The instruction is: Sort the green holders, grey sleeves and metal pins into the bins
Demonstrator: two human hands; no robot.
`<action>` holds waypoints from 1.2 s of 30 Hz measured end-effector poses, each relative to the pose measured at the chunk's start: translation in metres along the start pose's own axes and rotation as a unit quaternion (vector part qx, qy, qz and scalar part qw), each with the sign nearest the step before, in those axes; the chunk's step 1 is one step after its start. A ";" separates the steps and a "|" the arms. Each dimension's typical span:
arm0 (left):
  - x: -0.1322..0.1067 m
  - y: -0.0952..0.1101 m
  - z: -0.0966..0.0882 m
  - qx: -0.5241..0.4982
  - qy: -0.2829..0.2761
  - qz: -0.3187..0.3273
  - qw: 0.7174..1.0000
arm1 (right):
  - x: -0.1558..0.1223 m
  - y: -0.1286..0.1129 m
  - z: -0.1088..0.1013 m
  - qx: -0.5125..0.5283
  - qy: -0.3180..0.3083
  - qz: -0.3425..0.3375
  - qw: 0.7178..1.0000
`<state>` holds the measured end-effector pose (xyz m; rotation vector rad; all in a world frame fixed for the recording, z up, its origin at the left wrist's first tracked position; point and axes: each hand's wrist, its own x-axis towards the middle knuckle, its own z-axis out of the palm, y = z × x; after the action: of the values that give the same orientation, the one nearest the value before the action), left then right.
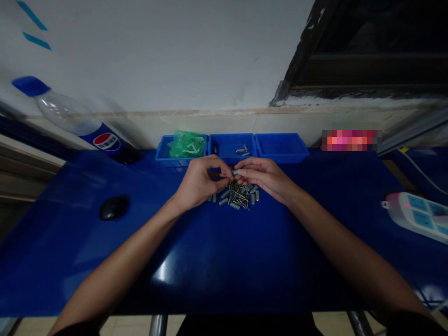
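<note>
My left hand [201, 179] and my right hand [262, 176] meet fingertip to fingertip over a pile of small grey metal sleeves and thin pins [238, 195] on the blue table [224, 252]. Both hands are pinched shut. The right fingers hold a small grey sleeve [235, 172]. The left fingers pinch a thin dark piece that is too small to name. Behind the hands stand three blue bins: the left bin [164, 153] holds a green plastic bag [188, 143], the middle bin [231, 145] holds a few grey sleeves [242, 150], and the right bin [282, 145] looks bare.
A Pepsi bottle [75, 119] leans at the back left near the wall. A black mouse [114, 207] lies on the left of the table. A white power strip [416, 215] with a red light sits at the right edge.
</note>
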<state>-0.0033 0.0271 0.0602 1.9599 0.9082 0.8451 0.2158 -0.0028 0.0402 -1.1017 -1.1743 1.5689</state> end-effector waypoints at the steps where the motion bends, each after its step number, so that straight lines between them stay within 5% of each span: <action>1: 0.000 -0.001 0.000 0.004 -0.005 0.004 1.000 | 0.000 0.000 0.000 -0.011 -0.002 -0.005 1.000; 7: 0.004 -0.012 -0.014 0.110 -0.070 0.037 0.991 | 0.002 0.004 -0.002 -0.088 0.050 -0.039 0.994; 11: 0.004 -0.015 -0.037 0.255 -0.185 0.012 0.949 | 0.005 0.000 -0.003 -0.084 0.142 -0.093 0.982; 16: 0.000 -0.021 -0.044 0.315 -0.277 -0.052 0.906 | 0.005 -0.002 -0.002 -0.071 0.155 -0.100 0.980; 27: 0.003 -0.047 -0.036 0.344 -0.244 -0.040 0.906 | 0.005 0.001 -0.003 -0.075 0.130 -0.079 0.986; 36: 0.006 -0.013 -0.048 0.234 -0.162 -0.005 0.959 | 0.004 -0.001 -0.003 -0.086 0.129 -0.076 0.985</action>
<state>-0.0427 0.0557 0.0718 2.4050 0.9777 0.2938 0.2179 0.0022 0.0401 -1.2545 -1.2016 1.1851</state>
